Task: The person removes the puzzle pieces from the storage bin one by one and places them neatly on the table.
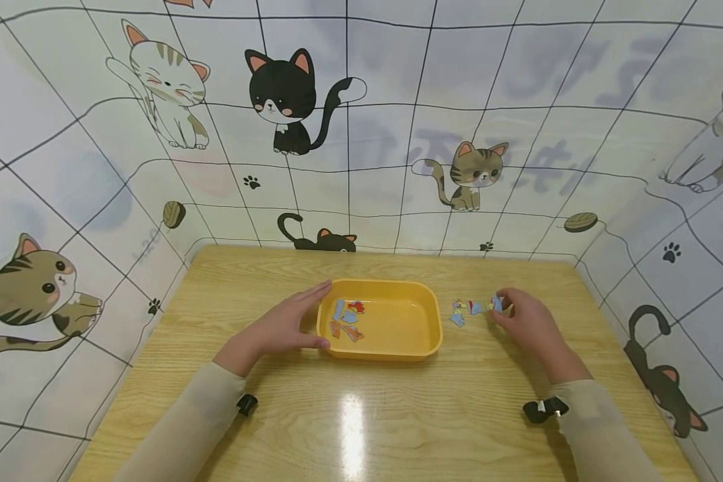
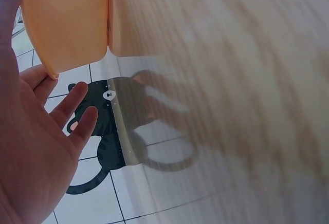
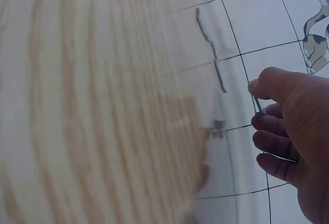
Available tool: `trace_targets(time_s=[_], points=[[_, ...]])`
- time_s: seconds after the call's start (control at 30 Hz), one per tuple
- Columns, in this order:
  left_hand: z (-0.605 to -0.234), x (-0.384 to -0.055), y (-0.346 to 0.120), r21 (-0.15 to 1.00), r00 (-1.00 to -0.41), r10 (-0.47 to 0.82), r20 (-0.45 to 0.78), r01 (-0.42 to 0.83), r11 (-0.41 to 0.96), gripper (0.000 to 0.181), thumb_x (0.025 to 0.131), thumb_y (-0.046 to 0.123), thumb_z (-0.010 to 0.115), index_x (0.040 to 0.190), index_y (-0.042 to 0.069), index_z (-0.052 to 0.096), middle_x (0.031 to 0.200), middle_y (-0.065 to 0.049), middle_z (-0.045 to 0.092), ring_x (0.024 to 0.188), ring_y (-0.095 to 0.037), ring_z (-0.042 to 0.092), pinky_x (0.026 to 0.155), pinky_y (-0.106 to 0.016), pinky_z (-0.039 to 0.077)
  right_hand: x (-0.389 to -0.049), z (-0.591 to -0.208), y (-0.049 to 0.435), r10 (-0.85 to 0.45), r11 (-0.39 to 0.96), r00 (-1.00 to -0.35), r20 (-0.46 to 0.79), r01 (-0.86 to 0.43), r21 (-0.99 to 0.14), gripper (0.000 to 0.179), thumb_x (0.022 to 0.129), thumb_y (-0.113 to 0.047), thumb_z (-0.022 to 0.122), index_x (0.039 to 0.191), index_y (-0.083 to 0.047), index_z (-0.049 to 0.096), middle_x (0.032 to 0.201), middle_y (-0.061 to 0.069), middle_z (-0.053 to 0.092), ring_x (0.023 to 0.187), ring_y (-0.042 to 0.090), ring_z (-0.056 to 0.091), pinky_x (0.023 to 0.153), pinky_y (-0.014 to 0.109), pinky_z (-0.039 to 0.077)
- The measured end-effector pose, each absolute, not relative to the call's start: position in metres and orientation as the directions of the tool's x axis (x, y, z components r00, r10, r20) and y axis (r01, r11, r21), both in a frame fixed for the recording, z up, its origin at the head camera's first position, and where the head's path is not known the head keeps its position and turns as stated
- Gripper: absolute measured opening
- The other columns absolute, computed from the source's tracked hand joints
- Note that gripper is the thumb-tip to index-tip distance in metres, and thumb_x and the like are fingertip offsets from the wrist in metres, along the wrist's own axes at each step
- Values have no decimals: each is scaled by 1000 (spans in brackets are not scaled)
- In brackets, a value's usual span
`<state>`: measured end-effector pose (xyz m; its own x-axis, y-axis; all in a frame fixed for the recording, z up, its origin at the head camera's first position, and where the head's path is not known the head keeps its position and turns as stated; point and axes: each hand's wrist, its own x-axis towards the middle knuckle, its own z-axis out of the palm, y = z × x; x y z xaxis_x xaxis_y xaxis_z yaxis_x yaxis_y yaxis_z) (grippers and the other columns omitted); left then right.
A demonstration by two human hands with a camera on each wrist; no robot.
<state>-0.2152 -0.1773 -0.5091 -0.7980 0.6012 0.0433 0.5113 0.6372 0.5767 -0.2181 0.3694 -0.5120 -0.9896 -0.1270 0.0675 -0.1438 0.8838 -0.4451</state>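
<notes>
A yellow tray [image 1: 397, 284] sits on the wooden table, with several small blue, red and orange puzzle pieces [image 1: 351, 317] at its left end. My left hand [image 1: 286, 325] holds that end, fingers at the far corner and thumb at the near one. The left wrist view shows the hand [image 2: 41, 131] with fingertips against the tray wall [image 2: 67, 23] and other fingers loose. To the right of the tray, my right hand [image 1: 527, 321] pinches a puzzle piece [image 1: 497, 303] between thumb and fingers. The right wrist view shows it edge-on as a thin sliver [image 3: 257, 103].
Other puzzle pieces [image 1: 458, 319] lie on the table between tray and right hand. In the right wrist view they appear as a thin line [image 3: 212, 49]. White cat-print walls [image 1: 373, 134] rise behind and beside the table [image 1: 434, 415]. Dark straps sit near both sleeve cuffs.
</notes>
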Motion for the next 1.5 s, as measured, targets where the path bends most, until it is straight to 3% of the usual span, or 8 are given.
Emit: trace_targets(time_s=[0.5, 1.5], points=[[-509, -217, -177, 573, -796, 604, 41, 514, 638, 123, 86, 67, 88, 178, 17, 25, 184, 5, 19, 167, -32, 25, 133, -59, 26, -220, -522, 368, -153, 875, -988, -12, -130, -466, 50, 103, -26, 79, 138, 7, 65, 105, 13, 76, 93, 30, 72, 84, 58, 60], [-509, -215, -177, 577, -793, 606, 56, 521, 629, 122, 85, 66, 89, 177, 15, 28, 184, 3, 21, 167, -34, 26, 132, -61, 26, -225, -531, 370, -199, 868, -980, -5, -174, -466, 41, 101, -23, 81, 129, 5, 70, 111, 16, 71, 97, 32, 66, 87, 57, 57]])
